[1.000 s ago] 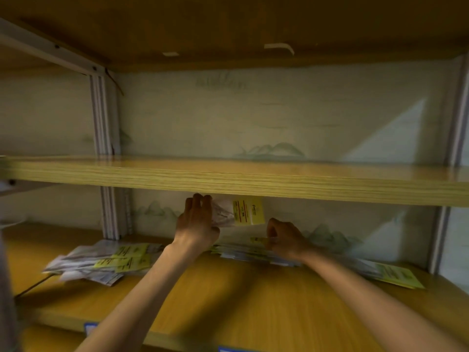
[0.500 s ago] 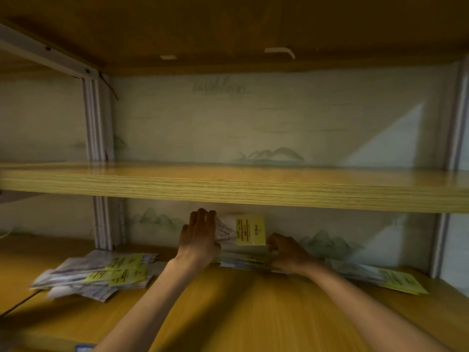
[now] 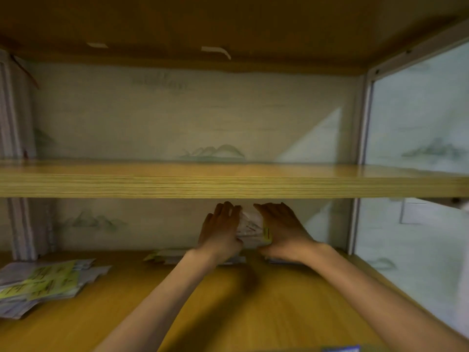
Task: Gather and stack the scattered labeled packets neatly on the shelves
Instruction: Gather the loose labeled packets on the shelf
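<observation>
Fingers of both your hands are straight, pressing a bundle of packets point(image 3: 250, 226) between your left hand point(image 3: 222, 228) and right hand point(image 3: 280, 229), upright near the back edge of the lower shelf point(image 3: 228, 301). A second ago your right hand lay low on flat packets; now it squares the bundle. Likely next: lay it down. Another pile point(image 3: 38, 285) waits at the shelf's left edge.

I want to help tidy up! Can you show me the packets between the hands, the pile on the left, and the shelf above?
held packets point(image 3: 250, 226), head view, white middle.
left pile point(image 3: 48, 282), head view, yellow label.
upper shelf point(image 3: 228, 185), head view, front edge.
</observation>
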Available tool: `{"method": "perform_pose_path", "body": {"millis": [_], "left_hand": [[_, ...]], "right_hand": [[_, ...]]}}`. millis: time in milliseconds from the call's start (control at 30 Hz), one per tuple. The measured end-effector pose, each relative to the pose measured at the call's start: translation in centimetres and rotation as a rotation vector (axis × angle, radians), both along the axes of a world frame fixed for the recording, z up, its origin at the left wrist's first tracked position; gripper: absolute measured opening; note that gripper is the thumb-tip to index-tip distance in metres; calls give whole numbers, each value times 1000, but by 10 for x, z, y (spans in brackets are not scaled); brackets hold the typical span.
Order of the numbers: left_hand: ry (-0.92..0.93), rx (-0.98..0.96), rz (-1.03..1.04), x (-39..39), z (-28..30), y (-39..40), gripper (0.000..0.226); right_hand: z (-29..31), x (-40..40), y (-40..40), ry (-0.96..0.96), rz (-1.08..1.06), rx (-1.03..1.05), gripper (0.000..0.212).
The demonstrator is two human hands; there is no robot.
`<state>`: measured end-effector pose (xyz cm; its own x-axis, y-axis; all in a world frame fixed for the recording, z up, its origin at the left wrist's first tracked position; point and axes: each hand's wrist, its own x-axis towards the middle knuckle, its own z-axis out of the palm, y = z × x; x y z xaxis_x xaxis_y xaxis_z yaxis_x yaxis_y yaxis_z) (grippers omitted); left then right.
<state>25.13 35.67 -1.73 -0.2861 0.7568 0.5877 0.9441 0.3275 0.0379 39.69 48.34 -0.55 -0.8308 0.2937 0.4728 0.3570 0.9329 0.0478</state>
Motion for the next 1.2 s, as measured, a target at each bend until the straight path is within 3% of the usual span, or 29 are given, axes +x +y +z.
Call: {"method": "perform_pose_path", "body": {"millis": [200,333,500,667,867,1100,1200], "left_hand": [[16,11,-46,72,3,52,80],[32,5,-25,99,1,74,82],[3,-54,60,98,-5,76,97],[-15,-111,143,80,-11,50,88],[-17,-180,167,62,-14,30,82],[-21,-161,124,62,-16,30,75],[-12,-169,75,60,-18,25,73]], "right_hand": [[-8,48,50,72,32,59,80],[-4,70,66,95,81,53,75],[-9,76,88,-36,32,-54,64],[-17,56,100,-294,-57,-228,61],[-30,38,109,-380,-99,-378,53],[-40,33,120,-447,-112,-499,71],[-45,39,120,-494,-163,-460,82]]}}
